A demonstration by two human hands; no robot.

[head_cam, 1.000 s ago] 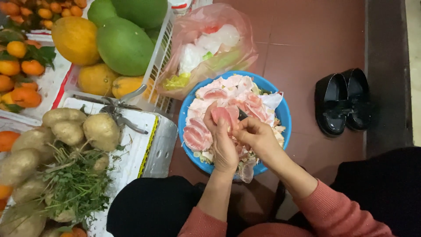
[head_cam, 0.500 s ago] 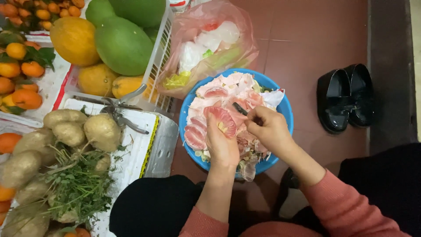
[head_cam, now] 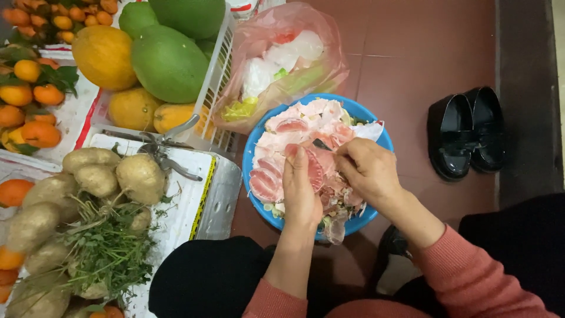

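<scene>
A: Hands first. What does each one hold?

B: Left hand [head_cam: 301, 197] closed around a pink pomelo segment [head_cam: 313, 168], fingers wrapped along its length, thumb on top. Right hand [head_cam: 368, 172] just beside it, fingers curled and pinching at the upper end of the same segment. A small dark tip [head_cam: 321, 143] shows at its fingertips; cannot tell what it is.

A: Where does the segment sit?

B: Between the two hands, held just over a blue bowl [head_cam: 254, 152]. The bowl stands on the red tiled floor [head_cam: 424, 53], directly under both hands, filled with peeled pomelo pieces [head_cam: 294, 125] and whitish pith scraps [head_cam: 335, 227].

A: Beyond the hands?

B: Past the bowl, touching its far rim, a pink plastic bag [head_cam: 282, 59] with white and green scraps inside. Well to the right of the right hand, a pair of black shoes [head_cam: 465, 132] on the floor.

A: Left of the left hand?

B: A white basket [head_cam: 215, 88] with whole green and yellow pomelos [head_cam: 168, 62]. Nearer, pruning shears [head_cam: 159, 147] lying on a white foam box [head_cam: 191, 194], with brown tubers [head_cam: 138, 176] and their leafy stems beside them. Farther left, tangerines [head_cam: 29, 94] with leaves.
</scene>
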